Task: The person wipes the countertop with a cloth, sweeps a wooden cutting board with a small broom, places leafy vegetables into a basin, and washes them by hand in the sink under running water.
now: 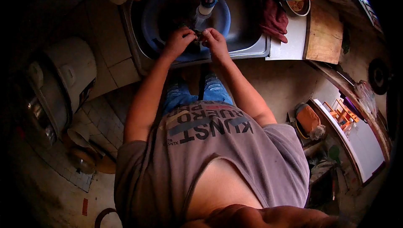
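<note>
Over a blue basin [227, 15] in the metal sink [247, 52], both hands meet close together. My left hand [181, 41] has its fingers pinched on a small piece of dark leafy greens [197, 37]. The fingers of my right hand [213, 42] are pinched at the other side of the same piece. Just above them hangs the tap [207, 7], its pale nozzle pointing down into the basin. More dark green matter seems to lie in the basin, too dim to make out fully.
A dark red cloth [273, 20] hangs at the sink's right edge. Beyond it are a wooden board [323, 34] and a metal bowl [299, 8]. A rice cooker-like appliance [71, 70] stands at the left. An orange bag [308, 119] sits low on the right.
</note>
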The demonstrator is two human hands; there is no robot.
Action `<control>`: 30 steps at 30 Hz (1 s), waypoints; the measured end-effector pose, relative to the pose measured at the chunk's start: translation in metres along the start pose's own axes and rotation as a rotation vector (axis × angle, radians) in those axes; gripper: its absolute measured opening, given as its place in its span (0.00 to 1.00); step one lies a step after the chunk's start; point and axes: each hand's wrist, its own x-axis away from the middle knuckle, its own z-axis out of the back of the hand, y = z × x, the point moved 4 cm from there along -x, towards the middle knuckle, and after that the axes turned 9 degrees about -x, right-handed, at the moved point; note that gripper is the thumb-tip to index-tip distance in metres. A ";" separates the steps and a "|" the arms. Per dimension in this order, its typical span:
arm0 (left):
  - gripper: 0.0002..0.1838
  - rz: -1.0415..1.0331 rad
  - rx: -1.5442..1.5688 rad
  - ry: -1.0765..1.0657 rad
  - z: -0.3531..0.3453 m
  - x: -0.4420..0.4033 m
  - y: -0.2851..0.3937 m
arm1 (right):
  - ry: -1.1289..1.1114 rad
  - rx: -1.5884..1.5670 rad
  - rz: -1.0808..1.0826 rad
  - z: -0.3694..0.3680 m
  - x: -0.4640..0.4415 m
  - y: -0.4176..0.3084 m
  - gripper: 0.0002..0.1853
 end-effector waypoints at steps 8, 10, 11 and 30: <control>0.06 0.536 0.930 0.163 -0.024 0.004 -0.020 | 0.085 -0.154 0.088 -0.010 -0.002 0.008 0.10; 0.07 0.554 1.014 0.149 -0.031 0.001 -0.039 | 0.099 -0.177 0.068 -0.010 -0.001 0.008 0.10; 0.07 0.572 1.096 0.133 -0.032 0.000 -0.038 | 0.114 -0.201 0.049 -0.009 0.000 0.009 0.10; 0.05 0.296 0.598 -0.031 -0.034 0.003 -0.012 | 0.195 -0.002 0.179 -0.006 0.003 0.002 0.10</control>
